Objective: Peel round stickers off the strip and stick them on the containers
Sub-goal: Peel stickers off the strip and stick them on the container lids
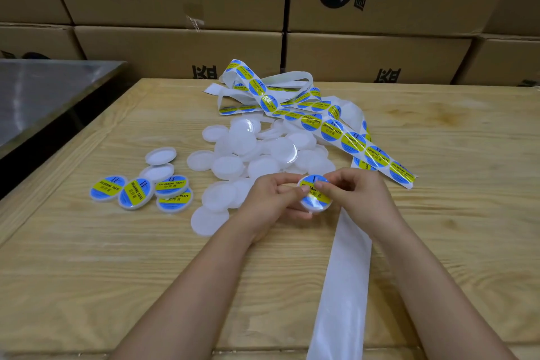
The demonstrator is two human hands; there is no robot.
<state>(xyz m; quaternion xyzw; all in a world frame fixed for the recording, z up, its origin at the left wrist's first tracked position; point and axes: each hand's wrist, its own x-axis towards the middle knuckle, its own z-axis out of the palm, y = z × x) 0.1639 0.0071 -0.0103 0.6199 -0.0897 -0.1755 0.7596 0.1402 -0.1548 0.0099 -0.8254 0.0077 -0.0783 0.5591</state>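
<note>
Blue stickers (136, 192) top four containers (107, 187); left hand (270, 199), right hand (360, 193) hold another (317, 202).

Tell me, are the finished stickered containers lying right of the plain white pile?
No, the stickered containers lie left of the plain white pile.

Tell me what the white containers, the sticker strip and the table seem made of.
White containers: likely plastic, matte and slightly translucent, with moulded rims.
Sticker strip: glossy printed labels, glare on them, on smooth white backing, probably coated paper.
Table: pale wood or wood-look board, grain lines visible, dull finish.
</note>
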